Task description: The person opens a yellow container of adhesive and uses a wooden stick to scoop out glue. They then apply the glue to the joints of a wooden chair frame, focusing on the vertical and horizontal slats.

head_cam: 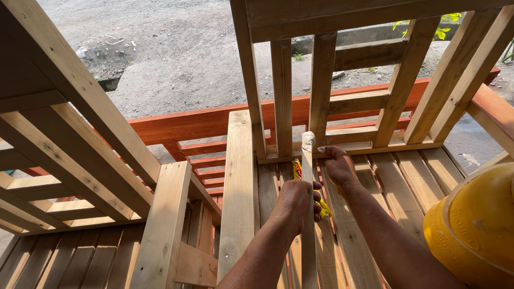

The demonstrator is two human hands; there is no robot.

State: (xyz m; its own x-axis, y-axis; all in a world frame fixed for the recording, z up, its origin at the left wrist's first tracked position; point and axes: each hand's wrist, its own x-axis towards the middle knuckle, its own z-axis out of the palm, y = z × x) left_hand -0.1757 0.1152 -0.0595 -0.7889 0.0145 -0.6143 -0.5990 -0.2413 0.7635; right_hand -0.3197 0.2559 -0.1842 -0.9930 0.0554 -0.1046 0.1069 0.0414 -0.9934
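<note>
slippage looks the main risk: left hand (294, 202) is wrapped tight round a narrow wooden slat (308, 214) upright against the seat boards (396, 182), while right hand (338, 167) only pinches beside it, just above that fist, so the slat's top could twist.

A thin pale wooden slat (308, 214) stands nearly upright above the seat boards, its frayed top end against the chair's back rail.

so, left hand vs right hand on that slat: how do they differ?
The left hand wraps around the thin slat lower down; the right hand sits higher, beside the slat, fingertips pressed on the seat frame. A yellow object shows by the left hand only. Both are bare.
</note>
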